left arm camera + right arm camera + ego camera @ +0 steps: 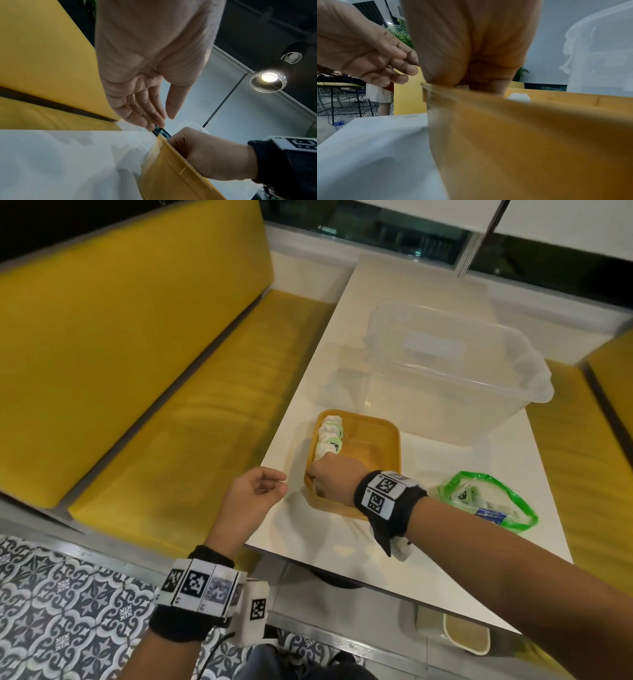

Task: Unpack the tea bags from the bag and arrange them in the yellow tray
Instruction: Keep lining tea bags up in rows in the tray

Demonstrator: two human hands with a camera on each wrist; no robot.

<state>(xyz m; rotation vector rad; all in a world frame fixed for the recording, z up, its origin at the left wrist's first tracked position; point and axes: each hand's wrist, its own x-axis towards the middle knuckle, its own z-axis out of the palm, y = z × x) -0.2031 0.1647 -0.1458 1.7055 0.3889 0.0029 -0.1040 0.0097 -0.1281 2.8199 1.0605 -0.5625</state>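
The yellow tray (pixel 383 440) sits on the white table near its left edge. A row of white and green tea bags (pixel 329 438) lies along the tray's left wall. My right hand (pixel 322 479) reaches into the tray's near left corner with its fingers curled down. In the right wrist view a pale scrap of a tea bag shows under that hand (pixel 479 70), and the tray's rim (pixel 522 135) hides the rest. My left hand (pixel 262 491) hovers just left of the tray, relaxed and holding nothing. The green plastic bag (pixel 486 501) lies open to the right with more tea bags inside.
A large clear plastic bin (pixel 445 364) stands just behind the tray. A yellow bench (pixel 171 405) runs along the table's left side, and patterned floor tiles (pixel 68 611) lie below it. Bare table (pixel 342 546) shows in front of the tray.
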